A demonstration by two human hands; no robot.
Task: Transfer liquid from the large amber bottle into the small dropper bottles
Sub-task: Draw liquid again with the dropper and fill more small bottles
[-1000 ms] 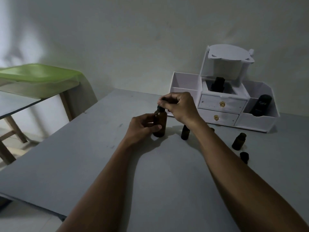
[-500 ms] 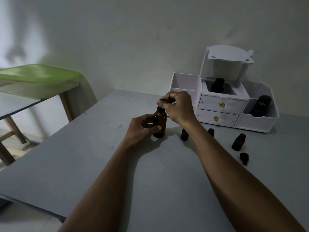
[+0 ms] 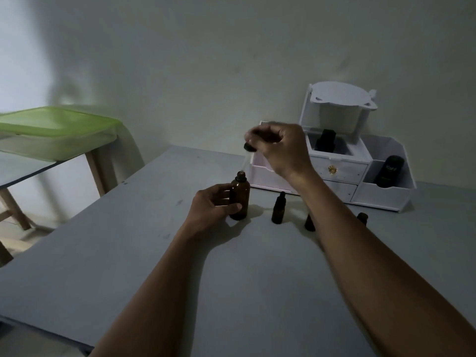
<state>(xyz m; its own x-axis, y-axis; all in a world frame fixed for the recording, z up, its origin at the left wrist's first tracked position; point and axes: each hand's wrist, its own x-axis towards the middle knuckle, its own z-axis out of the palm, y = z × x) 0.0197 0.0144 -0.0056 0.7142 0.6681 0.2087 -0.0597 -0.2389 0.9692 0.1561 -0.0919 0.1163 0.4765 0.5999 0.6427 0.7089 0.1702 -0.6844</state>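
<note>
The large amber bottle [image 3: 240, 198] stands upright on the grey table [image 3: 154, 253], its neck uncovered. My left hand [image 3: 212, 204] wraps around its body. My right hand [image 3: 279, 148] is raised above and to the right of the bottle, pinching the black dropper cap [image 3: 249, 147]; a clear glass pipette [image 3: 244, 163] hangs from it, its tip near the bottle mouth. A small capped dropper bottle [image 3: 278, 208] stands to the right. Two more small amber bottles [image 3: 309, 223] [image 3: 362, 217] are partly hidden behind my right forearm.
A white drawer organizer [image 3: 334, 171] stands at the back of the table with dark bottles [image 3: 389, 171] in its compartments. A green-lidded plastic box [image 3: 51, 130] rests on a wooden side table to the left. A wall rises behind.
My right hand has lifted the dropper cap off the large bottle and risen, drawing the pipette out. My left hand has stayed on the bottle.
</note>
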